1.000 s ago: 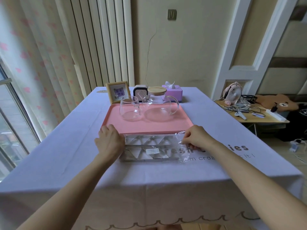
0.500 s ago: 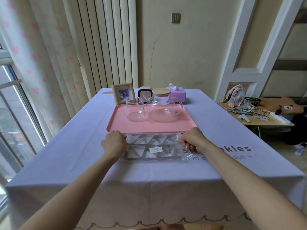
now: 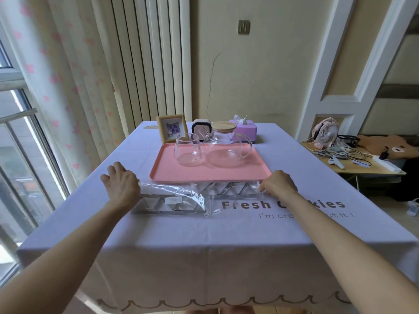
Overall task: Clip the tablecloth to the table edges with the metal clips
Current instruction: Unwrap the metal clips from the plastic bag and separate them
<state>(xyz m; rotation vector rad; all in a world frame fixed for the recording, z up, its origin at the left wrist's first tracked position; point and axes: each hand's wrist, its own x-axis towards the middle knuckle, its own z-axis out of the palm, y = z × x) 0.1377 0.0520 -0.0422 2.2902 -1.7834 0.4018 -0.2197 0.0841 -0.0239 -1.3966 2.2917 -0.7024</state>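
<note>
Moved: left hand (image 3: 121, 189) has gone off to the left, dragging the plastic bag (image 3: 172, 196) with it. The metal clips (image 3: 229, 189), half a second ago one compact pack, now lie as two offset rows.
Tablecloth (image 3: 204, 234): lavender, spread over the whole table. Its scalloped hem hangs down the near edge, with no clip on it, and "Fresh Cookies" is printed to the right of the middle.
Left hand: knuckles up, fingers curled over the bag's left end. The grip itself is hidden under the hand.
Plastic bag: clear and crumpled, lying on the cloth with its loose mouth toward the centre. The lower-left row of clips is still inside it.
Right hand (image 3: 277, 185): fingers bent and pinching the right end of the upper row of clips. I cannot tell whether any film is caught in the pinch as well.
Metal clips: silver triangular frames, flat on the cloth between the two hands, just in front of the pink tray (image 3: 204, 179).
Pink tray: holds a glass cup (image 3: 188, 150) on the left and a glass teapot (image 3: 224, 148) with a wooden lid beside it.
Far end: picture frame (image 3: 172, 129) and purple tissue box (image 3: 244, 130).
Right of the table: a low side table (image 3: 362, 171) with a small fan (image 3: 325, 132) and cables.
</note>
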